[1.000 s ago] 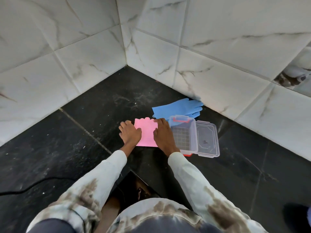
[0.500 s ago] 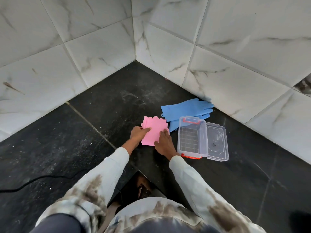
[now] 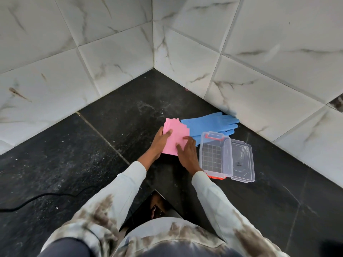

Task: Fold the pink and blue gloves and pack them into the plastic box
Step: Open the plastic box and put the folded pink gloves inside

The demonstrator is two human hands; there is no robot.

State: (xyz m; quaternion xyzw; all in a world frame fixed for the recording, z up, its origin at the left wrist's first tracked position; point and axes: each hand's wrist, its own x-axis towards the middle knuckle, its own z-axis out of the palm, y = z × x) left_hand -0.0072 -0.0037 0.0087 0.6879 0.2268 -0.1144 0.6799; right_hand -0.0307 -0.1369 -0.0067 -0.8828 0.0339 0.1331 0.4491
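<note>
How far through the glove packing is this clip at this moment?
Early. Done: the plastic box stands open and empty, its lid swung aside. In hand: the left hand grips the folded pink gloves; the right hand presses on them. Left: the blue gloves lie unfolded; nothing is packed.

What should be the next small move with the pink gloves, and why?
Probably lift the folded pink gloves and set them in the plastic box. They already look folded into a compact stack, the left hand grips its edge with the thumb on top, and the right hand lies on it. The box stands open just to the right, its lid laid back; the blue gloves lie unfolded.
</note>
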